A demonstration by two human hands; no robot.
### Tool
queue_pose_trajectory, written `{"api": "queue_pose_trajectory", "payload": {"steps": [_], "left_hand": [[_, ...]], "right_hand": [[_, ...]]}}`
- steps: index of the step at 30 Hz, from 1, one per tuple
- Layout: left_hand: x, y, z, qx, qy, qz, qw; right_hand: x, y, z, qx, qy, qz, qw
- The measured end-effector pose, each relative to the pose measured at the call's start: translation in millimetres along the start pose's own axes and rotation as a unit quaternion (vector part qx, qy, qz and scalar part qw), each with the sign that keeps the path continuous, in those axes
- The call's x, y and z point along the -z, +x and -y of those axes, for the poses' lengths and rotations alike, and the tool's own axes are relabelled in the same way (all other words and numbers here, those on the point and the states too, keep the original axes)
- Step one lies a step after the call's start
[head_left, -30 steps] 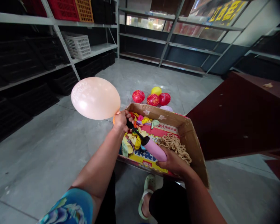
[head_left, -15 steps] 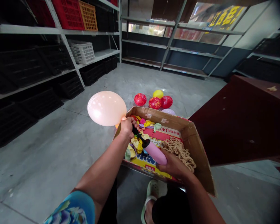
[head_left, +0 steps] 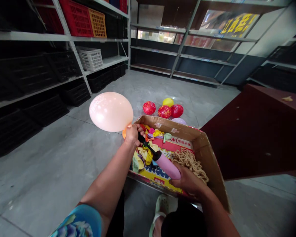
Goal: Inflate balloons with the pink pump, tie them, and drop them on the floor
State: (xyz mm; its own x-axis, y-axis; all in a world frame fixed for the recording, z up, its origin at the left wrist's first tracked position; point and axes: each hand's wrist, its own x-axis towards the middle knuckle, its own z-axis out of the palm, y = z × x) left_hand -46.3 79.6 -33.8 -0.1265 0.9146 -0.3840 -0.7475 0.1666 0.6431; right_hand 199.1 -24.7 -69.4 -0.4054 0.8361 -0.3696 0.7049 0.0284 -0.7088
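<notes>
A pink-and-black balloon pump slants over an open cardboard box. My left hand is closed round the pump's black front end, by the neck of a large, inflated pale peach balloon. How the neck sits on the nozzle is hidden by the fingers. Wrapped round the rear of the pink barrel is my right hand. A stretch of black shaft shows between the two parts of the pump. Flat, uninflated balloons in several colours lie in the box beneath, beside a heap of beige cord-like strands.
Red balloons, a yellow balloon and a lilac one rest on the floor behind the box. A dark red wooden piece stands to the right. Shelves with crates line the left; my shoe is below.
My right hand has drawn back slightly down and right with the pink barrel, so more black shaft shows. The balloon looks a little bigger and stays at my left hand.
</notes>
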Motion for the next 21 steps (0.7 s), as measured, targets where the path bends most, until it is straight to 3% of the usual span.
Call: {"api": "queue_pose_trajectory", "payload": {"steps": [8, 17, 21], "left_hand": [[5.1, 5, -9, -0.013, -0.015, -0.017, 1.0], [-4.6, -3, 29, 0.028, -0.003, 0.011, 1.0], [-6.4, -5, 33, 0.024, 0.006, 0.017, 1.0]], "right_hand": [[7, -7, -21, -0.006, -0.022, 0.012, 1.0], [-13, 14, 7, 0.026, -0.017, -0.052, 0.998], [-15, 18, 17, 0.021, -0.009, -0.054, 0.998]]}}
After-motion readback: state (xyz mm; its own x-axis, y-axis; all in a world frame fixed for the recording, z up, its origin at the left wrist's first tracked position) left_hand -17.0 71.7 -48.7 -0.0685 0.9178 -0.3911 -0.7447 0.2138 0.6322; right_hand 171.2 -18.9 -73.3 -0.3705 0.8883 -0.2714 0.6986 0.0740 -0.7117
